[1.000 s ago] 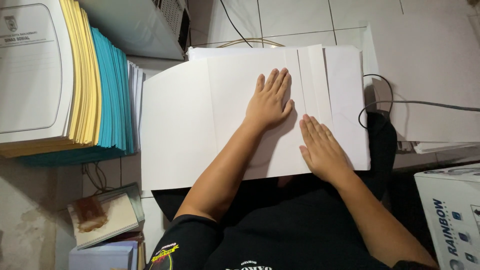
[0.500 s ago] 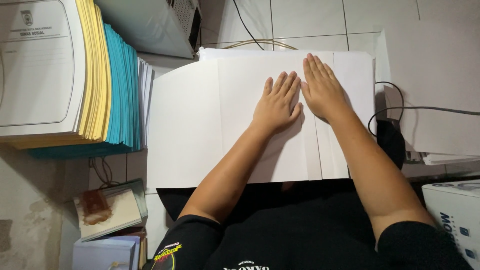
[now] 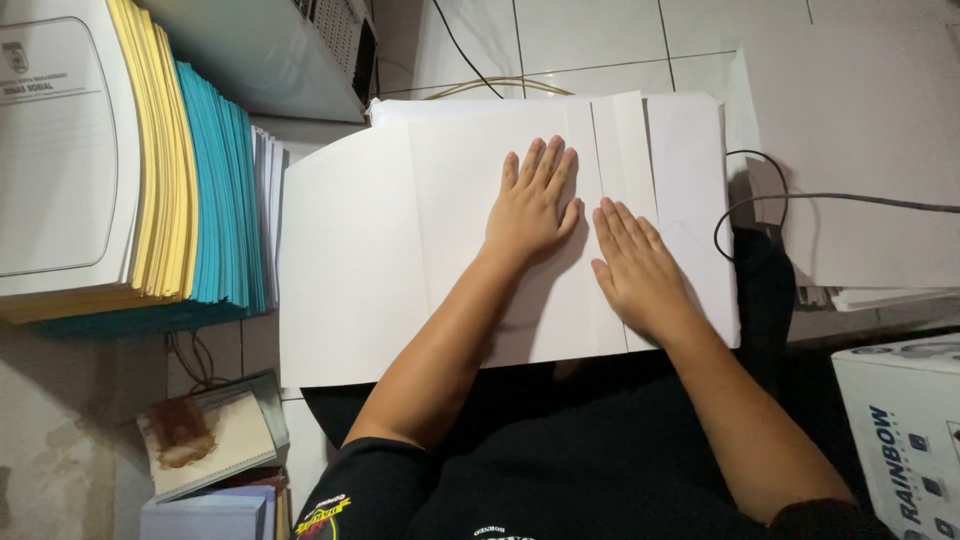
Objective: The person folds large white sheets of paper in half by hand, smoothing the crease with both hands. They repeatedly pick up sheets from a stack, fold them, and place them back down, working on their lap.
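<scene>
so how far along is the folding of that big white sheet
Done: the large white sheet already has its right part turned over, with straight fold lines beside the hands. In hand: the left hand lies flat on the sheet while the right hand presses along the folded strip. Left: the sheet's left portion is flat and unfolded. The stack of yellow and teal folders lies untouched to the side.

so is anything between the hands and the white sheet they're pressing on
Nothing visible. The left hand and the right hand both lie flat, palms down, directly on the white sheet, one on each side of its fold.
</scene>
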